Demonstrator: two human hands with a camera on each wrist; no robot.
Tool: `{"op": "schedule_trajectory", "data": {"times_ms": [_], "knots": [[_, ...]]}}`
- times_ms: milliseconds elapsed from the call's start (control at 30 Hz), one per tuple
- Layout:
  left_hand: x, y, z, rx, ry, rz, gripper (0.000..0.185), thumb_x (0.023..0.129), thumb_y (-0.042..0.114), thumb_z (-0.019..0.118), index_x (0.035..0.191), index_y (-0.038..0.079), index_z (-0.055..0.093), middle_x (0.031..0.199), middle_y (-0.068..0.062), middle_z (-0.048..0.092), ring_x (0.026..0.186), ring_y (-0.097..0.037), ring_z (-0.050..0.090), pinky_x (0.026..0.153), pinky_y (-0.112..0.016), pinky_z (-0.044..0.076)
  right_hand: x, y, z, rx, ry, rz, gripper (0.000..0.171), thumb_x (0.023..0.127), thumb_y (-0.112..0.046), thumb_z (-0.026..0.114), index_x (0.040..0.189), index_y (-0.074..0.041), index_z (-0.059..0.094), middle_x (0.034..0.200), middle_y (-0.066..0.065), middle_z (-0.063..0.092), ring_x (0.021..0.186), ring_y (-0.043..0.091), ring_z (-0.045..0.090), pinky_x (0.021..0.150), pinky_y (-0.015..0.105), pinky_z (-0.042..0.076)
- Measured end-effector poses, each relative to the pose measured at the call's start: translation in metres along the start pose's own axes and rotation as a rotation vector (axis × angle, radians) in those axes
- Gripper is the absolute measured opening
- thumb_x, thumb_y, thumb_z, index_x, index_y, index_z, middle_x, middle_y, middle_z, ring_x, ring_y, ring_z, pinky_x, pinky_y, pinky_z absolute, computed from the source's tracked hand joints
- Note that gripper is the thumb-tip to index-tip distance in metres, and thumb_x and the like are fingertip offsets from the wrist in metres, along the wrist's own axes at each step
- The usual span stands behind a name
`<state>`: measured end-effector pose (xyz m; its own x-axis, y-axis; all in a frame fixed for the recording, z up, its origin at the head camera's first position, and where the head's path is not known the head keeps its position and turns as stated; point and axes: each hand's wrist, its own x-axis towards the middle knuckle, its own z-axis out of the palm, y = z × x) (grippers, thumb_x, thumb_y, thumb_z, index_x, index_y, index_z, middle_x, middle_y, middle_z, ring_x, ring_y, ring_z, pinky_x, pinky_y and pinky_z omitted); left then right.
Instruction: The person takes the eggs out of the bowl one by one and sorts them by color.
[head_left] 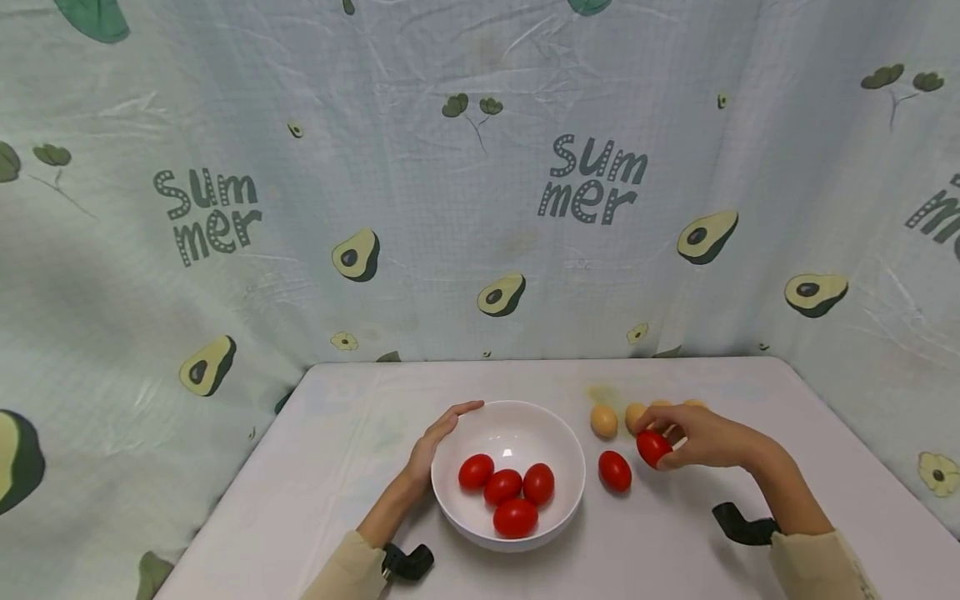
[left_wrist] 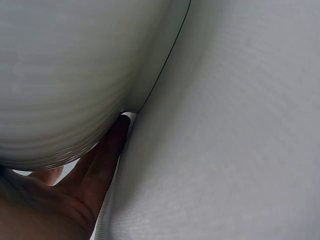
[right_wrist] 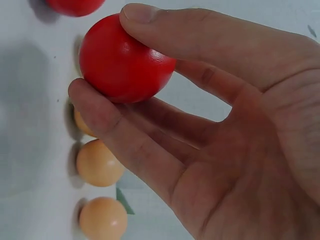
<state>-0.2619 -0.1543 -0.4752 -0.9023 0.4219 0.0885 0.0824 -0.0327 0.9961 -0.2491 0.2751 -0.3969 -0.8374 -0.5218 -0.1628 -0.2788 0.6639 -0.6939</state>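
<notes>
A white bowl point(head_left: 517, 425) stands mid-table with several red eggs point(head_left: 515, 518) inside. My left hand point(head_left: 431, 446) rests along its left side, fingers extended toward the rim. In the left wrist view this hand point(left_wrist: 75, 200) lies against the outer wall of the bowl point(left_wrist: 60, 75). To the right of the bowl, my right hand point(head_left: 708, 437) holds a red egg point(head_left: 653, 448) between thumb and fingertips. The right wrist view shows the thumb on one side of this egg point(right_wrist: 122, 62) and the fingers on the other. Another red egg point(head_left: 615, 472) lies between bowl and right hand.
Several tan eggs point(head_left: 603, 421) sit in a row behind the right hand, partly hidden by it. The white table point(head_left: 360, 400) ends at a back edge against a printed curtain point(head_left: 420, 183). A black wrist mount point(head_left: 744, 527) is on each arm.
</notes>
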Motion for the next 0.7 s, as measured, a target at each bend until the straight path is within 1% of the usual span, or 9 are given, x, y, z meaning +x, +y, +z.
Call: {"op": "schedule_trajectory", "data": {"times_ms": [133, 233, 333, 500, 700], "knots": [[0.0, -0.001, 0.0, 0.0, -0.006, 0.004, 0.054, 0.112, 0.035, 0.02, 0.159, 0.015, 0.038, 0.165, -0.012, 0.039, 0.146, -0.034, 0.046, 0.11, -0.025, 0.049, 0.0, 0.009, 0.002, 0.004, -0.013, 0.057, 0.046, 0.084, -0.01, 0.08, 0.126, -0.006, 0.062, 0.121, 0.012, 0.064, 0.107, 0.026, 0.063, 0.087, 0.041, 0.06], [-0.001, -0.001, 0.0, 0.005, -0.002, -0.001, 0.054, 0.112, 0.036, 0.02, 0.159, 0.016, 0.038, 0.165, -0.011, 0.039, 0.147, -0.035, 0.045, 0.111, -0.026, 0.049, 0.001, 0.013, 0.003, 0.001, -0.03, 0.08, 0.045, 0.083, -0.009, 0.08, 0.125, -0.008, 0.063, 0.119, 0.01, 0.064, 0.104, 0.025, 0.062, 0.087, 0.044, 0.059], [-0.002, 0.0, 0.0, 0.007, 0.003, -0.007, 0.054, 0.111, 0.036, 0.02, 0.159, 0.016, 0.039, 0.165, -0.01, 0.04, 0.146, -0.033, 0.046, 0.11, -0.025, 0.049, 0.002, 0.015, 0.005, -0.003, -0.048, 0.087, 0.044, 0.082, -0.01, 0.08, 0.123, -0.009, 0.064, 0.115, 0.009, 0.064, 0.101, 0.024, 0.062, 0.085, 0.043, 0.058], [-0.001, -0.001, -0.001, 0.01, 0.01, -0.002, 0.054, 0.111, 0.037, 0.021, 0.158, 0.017, 0.039, 0.165, -0.009, 0.04, 0.146, -0.032, 0.047, 0.109, -0.024, 0.049, 0.003, 0.017, 0.006, -0.034, -0.062, 0.086, 0.042, 0.081, -0.009, 0.079, 0.12, -0.01, 0.065, 0.113, 0.006, 0.066, 0.104, 0.024, 0.06, 0.084, 0.04, 0.055], [-0.001, 0.0, -0.001, 0.0, 0.005, -0.004, 0.054, 0.112, 0.035, 0.019, 0.159, 0.015, 0.039, 0.165, -0.01, 0.039, 0.146, -0.031, 0.047, 0.109, -0.022, 0.049, 0.007, 0.02, 0.008, -0.032, -0.071, 0.136, 0.043, 0.079, -0.008, 0.078, 0.119, -0.011, 0.063, 0.113, 0.006, 0.065, 0.102, 0.023, 0.06, 0.084, 0.042, 0.056]]}}
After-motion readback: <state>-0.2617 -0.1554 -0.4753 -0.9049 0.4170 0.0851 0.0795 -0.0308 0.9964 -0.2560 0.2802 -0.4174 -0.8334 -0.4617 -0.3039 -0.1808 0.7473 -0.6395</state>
